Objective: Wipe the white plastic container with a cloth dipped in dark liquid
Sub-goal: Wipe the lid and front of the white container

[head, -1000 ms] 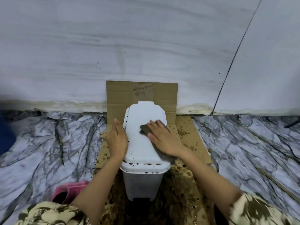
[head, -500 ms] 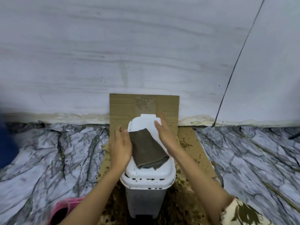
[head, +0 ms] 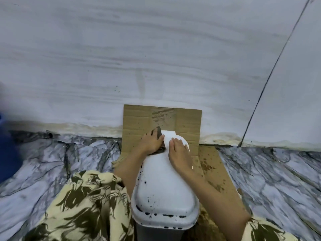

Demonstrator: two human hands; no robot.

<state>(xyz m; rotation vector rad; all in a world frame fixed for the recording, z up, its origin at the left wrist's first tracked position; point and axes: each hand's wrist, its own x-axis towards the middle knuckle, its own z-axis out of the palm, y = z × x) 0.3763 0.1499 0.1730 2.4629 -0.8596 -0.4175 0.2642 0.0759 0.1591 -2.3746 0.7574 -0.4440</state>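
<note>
The white plastic container (head: 161, 192) stands upright on stained cardboard, its rounded lid speckled with dark drops near the front rim. My left hand (head: 150, 143) presses a dark grey-brown cloth (head: 159, 134) against the far left part of the lid; only the cloth's edges show around the fingers. My right hand (head: 178, 153) lies flat, fingers together, on the far right side of the lid and holds nothing.
A cardboard sheet (head: 184, 122) leans up the pale wall (head: 156, 58) behind the container and runs under it, spotted brown at the right (head: 208, 167). Marble-patterned floor (head: 52, 159) lies on both sides. A blue object (head: 7, 150) sits at the left edge.
The cloth went from under my right hand to lying loose on the lid, then under my left hand at the far end. The camera has moved closer over the container.
</note>
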